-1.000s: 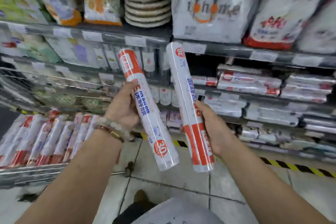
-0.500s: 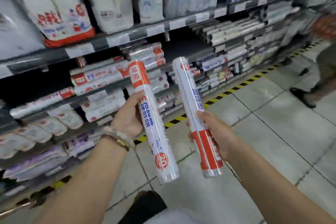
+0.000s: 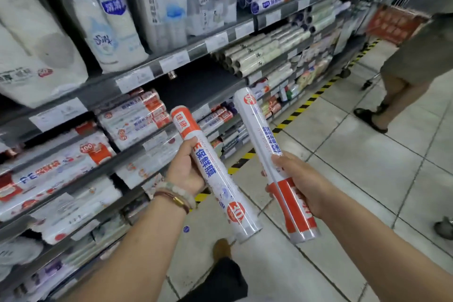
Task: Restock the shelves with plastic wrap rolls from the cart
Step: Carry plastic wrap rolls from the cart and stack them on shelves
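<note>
before shelves (image 3: pixel 171 61): left hand (image 3: pixel 185 174), right hand (image 3: pixel 302 184) each grip wrap roll (image 3: pixel 215 174) (shelf labels blurred).

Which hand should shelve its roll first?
Probably left. The left hand holds its roll nearest the shelves; the right hand and roll sit farther out over the aisle.

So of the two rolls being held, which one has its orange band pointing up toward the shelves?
The roll in the left hand: its orange band is at the top end. The right hand's roll has orange at the bottom.
</note>
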